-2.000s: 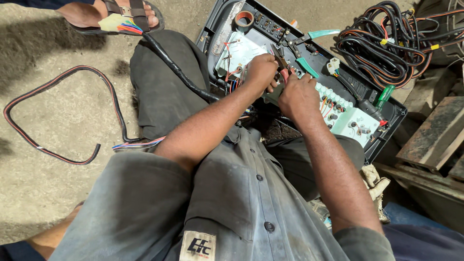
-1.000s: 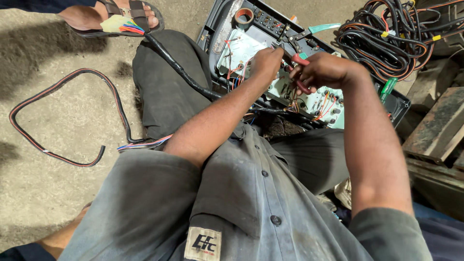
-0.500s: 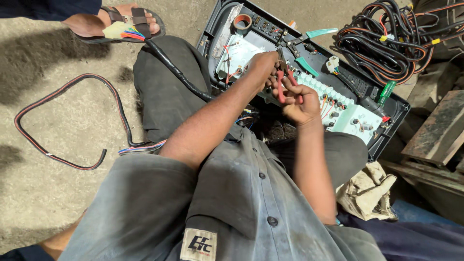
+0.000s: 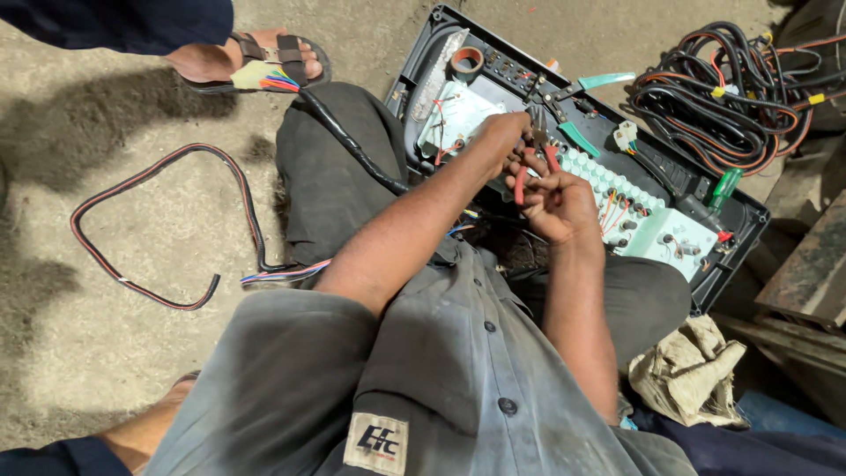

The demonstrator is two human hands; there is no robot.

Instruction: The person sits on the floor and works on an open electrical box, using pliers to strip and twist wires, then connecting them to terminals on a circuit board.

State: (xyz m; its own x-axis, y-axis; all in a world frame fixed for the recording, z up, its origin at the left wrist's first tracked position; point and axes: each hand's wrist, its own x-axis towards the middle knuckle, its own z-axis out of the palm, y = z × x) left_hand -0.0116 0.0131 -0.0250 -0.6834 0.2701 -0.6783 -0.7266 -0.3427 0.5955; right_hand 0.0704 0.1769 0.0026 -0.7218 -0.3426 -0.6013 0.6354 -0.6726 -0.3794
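I hold the red-handled pliers (image 4: 533,159) in my right hand (image 4: 555,201), fingers wrapped tight around the grips, the tip pointing down at the wiring inside the open black panel (image 4: 679,181) that rests on my lap and the floor. My left hand (image 4: 500,137) is just beside the tip, fingers closed together in a pinch, I think on a thin wire, but the wire itself is too small to see. To do this well, I judge the left hand must keep the wire steady and the pliers must bite only that one wire, not the pale green terminal block (image 4: 617,196) near it.
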